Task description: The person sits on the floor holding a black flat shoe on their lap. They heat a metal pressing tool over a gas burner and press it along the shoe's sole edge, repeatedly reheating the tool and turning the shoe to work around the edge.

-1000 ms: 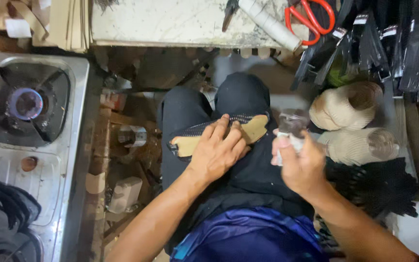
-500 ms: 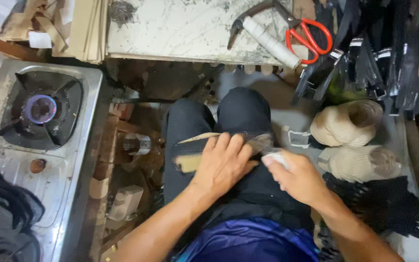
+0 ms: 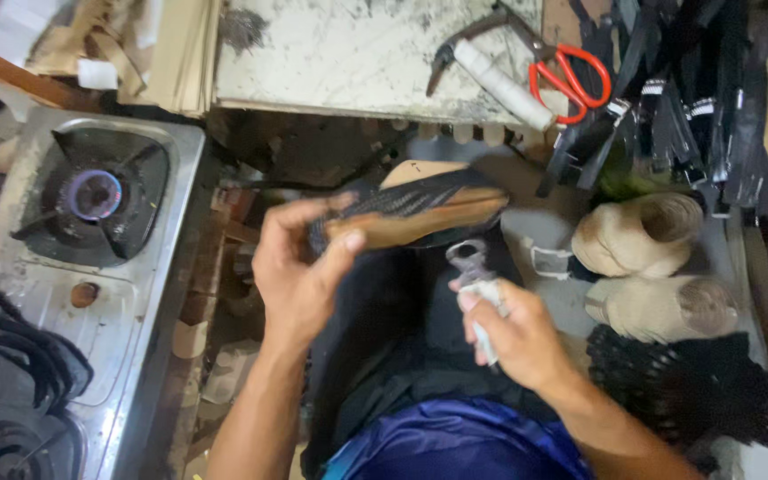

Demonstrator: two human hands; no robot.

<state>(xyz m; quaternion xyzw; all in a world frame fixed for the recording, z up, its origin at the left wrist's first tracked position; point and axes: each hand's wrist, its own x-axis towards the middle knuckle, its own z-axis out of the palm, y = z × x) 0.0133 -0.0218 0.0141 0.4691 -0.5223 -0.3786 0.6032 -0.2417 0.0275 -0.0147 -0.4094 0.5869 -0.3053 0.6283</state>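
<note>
Two hands busy over the lap: left hand [image 3: 299, 276] gripping tan shoe sole with black woven upper [image 3: 410, 213], raised; right hand [image 3: 513, 333] closed around white-wrapped metal pincers [image 3: 473, 276]. Lit gas burner [image 3: 95, 194] burning near the left elbow — possible scorch risk if swung sideways

L hand [image 3: 299, 276] lifted sole [image 3: 410, 213] off lap, tilted
</note>
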